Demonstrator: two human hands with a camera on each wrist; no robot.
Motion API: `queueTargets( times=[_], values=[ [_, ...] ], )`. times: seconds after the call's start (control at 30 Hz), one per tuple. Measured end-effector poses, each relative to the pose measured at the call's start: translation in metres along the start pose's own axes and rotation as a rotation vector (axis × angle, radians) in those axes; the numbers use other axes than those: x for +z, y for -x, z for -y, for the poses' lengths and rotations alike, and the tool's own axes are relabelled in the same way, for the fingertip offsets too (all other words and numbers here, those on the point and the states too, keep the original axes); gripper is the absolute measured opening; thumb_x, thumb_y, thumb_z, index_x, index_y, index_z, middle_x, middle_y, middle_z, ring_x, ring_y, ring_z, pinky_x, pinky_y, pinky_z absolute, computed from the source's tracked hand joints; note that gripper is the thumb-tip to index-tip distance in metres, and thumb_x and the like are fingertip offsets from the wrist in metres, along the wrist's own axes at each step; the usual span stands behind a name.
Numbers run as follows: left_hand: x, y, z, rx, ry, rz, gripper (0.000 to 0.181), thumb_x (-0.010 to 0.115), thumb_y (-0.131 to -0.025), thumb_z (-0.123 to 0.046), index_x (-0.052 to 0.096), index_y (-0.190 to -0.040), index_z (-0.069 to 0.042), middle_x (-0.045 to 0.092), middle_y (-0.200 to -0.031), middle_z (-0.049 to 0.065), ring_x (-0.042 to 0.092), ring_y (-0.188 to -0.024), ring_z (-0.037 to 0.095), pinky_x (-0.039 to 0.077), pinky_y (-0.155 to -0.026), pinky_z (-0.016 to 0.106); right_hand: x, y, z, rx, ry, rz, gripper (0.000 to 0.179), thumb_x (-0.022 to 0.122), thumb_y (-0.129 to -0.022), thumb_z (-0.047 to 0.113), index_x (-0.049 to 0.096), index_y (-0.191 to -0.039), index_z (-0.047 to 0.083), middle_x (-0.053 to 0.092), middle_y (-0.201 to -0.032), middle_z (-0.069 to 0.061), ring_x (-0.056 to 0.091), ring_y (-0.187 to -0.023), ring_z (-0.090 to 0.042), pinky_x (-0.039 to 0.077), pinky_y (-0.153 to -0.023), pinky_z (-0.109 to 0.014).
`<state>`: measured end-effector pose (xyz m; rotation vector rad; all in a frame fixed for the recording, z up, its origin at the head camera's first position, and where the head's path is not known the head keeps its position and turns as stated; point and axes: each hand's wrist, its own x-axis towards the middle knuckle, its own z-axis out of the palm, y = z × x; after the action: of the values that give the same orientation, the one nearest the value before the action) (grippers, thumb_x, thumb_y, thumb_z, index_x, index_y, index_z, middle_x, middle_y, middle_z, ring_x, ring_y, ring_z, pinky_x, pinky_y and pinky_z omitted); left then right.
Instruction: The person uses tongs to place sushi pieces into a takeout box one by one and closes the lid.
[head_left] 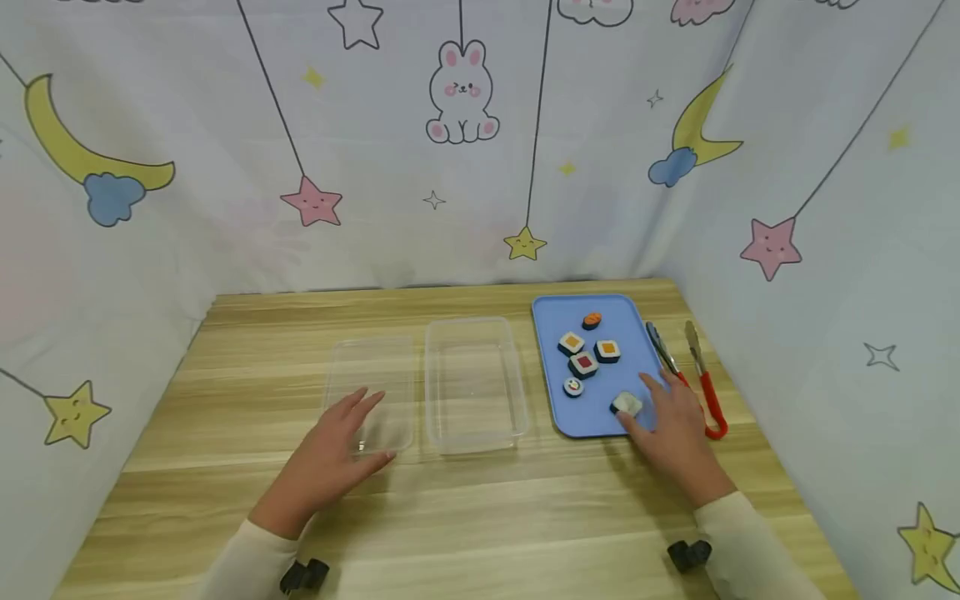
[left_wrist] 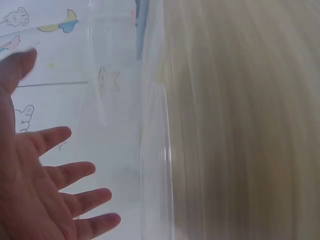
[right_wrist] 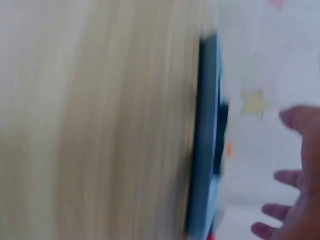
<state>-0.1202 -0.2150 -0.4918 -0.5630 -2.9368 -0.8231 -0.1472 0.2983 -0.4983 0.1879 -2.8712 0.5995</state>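
Note:
My left hand (head_left: 330, 457), its fingers spread, hovers over the near part of a clear plastic lid (head_left: 375, 367) lying left of a clear plastic box (head_left: 474, 433). In the left wrist view the fingers (left_wrist: 75, 172) are apart and hold nothing. Over the near right corner of a blue tray (head_left: 585, 425) is my right hand (head_left: 675, 433), fingers spread, its thumb close to a white-topped sushi piece (head_left: 627, 404). The right wrist view is blurred; there the fingers (right_wrist: 287, 177) stand apart, with nothing between them.
Several other toy sushi pieces sit on the tray, among them an orange-topped one (head_left: 592, 320) and a small round roll (head_left: 573, 387). Red-handled tongs (head_left: 708, 387) lie right of the tray. A patterned white curtain (head_left: 375, 242) borders the wooden table (head_left: 480, 533) behind and at the sides.

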Motion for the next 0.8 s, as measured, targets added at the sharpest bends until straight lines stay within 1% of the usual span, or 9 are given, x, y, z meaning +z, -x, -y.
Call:
queueTargets(
  times=[0.07,0.17,0.23,0.27,0.37,0.43,0.53,0.7,0.8],
  values=[
    [0.007,-0.01,-0.006,-0.016,0.129,-0.027,0.076,0.072,-0.096,-0.048,0.045,-0.157,-0.012,0.04,-0.16,0.02,0.038,-0.146,0.045,0.037,-0.108,0.067,-0.005,-0.005,-0.019,0.092,-0.002,-0.048,0.073,0.074,-0.095,0.034,0.045,-0.148,-0.008,0.036,-0.148,-0.039,0.033,-0.132,-0.061,0.03,-0.101,-0.075],
    [0.02,-0.026,-0.016,-0.083,0.328,-0.039,0.066,0.073,-0.098,-0.037,0.049,-0.154,-0.012,0.045,-0.158,0.015,0.044,-0.143,0.04,0.043,-0.106,0.062,-0.012,-0.011,-0.046,0.208,0.026,-0.071,0.073,0.071,-0.097,0.034,0.044,-0.146,-0.013,0.037,-0.143,-0.042,0.035,-0.125,-0.064,0.034,-0.097,-0.073],
    [0.029,-0.037,-0.023,-0.15,0.46,-0.041,0.064,0.075,-0.097,-0.03,0.049,-0.154,-0.013,0.045,-0.158,0.011,0.047,-0.142,0.037,0.047,-0.105,0.057,-0.014,-0.014,-0.061,0.282,0.023,-0.06,0.075,0.069,-0.098,0.037,0.042,-0.147,-0.014,0.036,-0.143,-0.043,0.035,-0.123,-0.064,0.037,-0.094,-0.072],
    [0.033,-0.042,-0.025,-0.177,0.52,-0.043,0.064,0.075,-0.097,-0.028,0.049,-0.154,-0.013,0.044,-0.158,0.011,0.048,-0.141,0.038,0.048,-0.104,0.056,-0.014,-0.016,-0.067,0.314,0.013,-0.046,0.075,0.068,-0.098,0.037,0.041,-0.147,-0.014,0.037,-0.141,-0.042,0.036,-0.122,-0.063,0.038,-0.094,-0.071],
    [0.045,-0.053,-0.032,-0.247,0.646,-0.053,0.067,0.075,-0.097,-0.023,0.046,-0.156,-0.013,0.041,-0.16,0.011,0.048,-0.141,0.038,0.05,-0.103,0.053,-0.013,-0.021,-0.082,0.37,-0.016,-0.003,0.078,0.066,-0.099,0.041,0.04,-0.146,-0.016,0.043,-0.133,-0.042,0.043,-0.118,-0.059,0.042,-0.093,-0.068],
    [0.051,-0.058,-0.034,-0.264,0.692,-0.061,0.068,0.075,-0.096,-0.019,0.045,-0.157,-0.011,0.04,-0.161,0.012,0.049,-0.141,0.038,0.049,-0.104,0.053,-0.011,-0.024,-0.087,0.388,-0.032,0.018,0.079,0.066,-0.099,0.042,0.04,-0.146,-0.017,0.047,-0.128,-0.041,0.048,-0.114,-0.056,0.044,-0.094,-0.065],
    [0.057,-0.062,-0.037,-0.286,0.716,-0.073,0.07,0.075,-0.095,-0.016,0.044,-0.157,-0.01,0.043,-0.16,0.013,0.05,-0.14,0.037,0.05,-0.103,0.054,-0.009,-0.028,-0.093,0.394,-0.049,0.021,0.075,0.068,-0.098,0.041,0.047,-0.14,-0.017,0.055,-0.121,-0.039,0.055,-0.108,-0.053,0.046,-0.092,-0.063],
    [0.061,-0.062,-0.039,-0.312,0.701,-0.098,0.071,0.075,-0.095,-0.015,0.043,-0.158,-0.011,0.047,-0.158,0.015,0.052,-0.139,0.036,0.051,-0.101,0.053,-0.007,-0.033,-0.094,0.391,-0.041,-0.005,0.063,0.073,-0.096,0.034,0.057,-0.128,-0.018,0.062,-0.112,-0.037,0.061,-0.1,-0.051,0.05,-0.085,-0.061],
    [0.062,-0.063,-0.04,-0.31,0.711,-0.108,0.07,0.075,-0.095,-0.014,0.044,-0.158,-0.013,0.048,-0.157,0.016,0.052,-0.139,0.036,0.051,-0.101,0.053,-0.008,-0.034,-0.094,0.403,-0.042,-0.024,0.06,0.075,-0.094,0.03,0.059,-0.127,-0.017,0.064,-0.112,-0.036,0.062,-0.1,-0.05,0.051,-0.084,-0.06]
  ],
)
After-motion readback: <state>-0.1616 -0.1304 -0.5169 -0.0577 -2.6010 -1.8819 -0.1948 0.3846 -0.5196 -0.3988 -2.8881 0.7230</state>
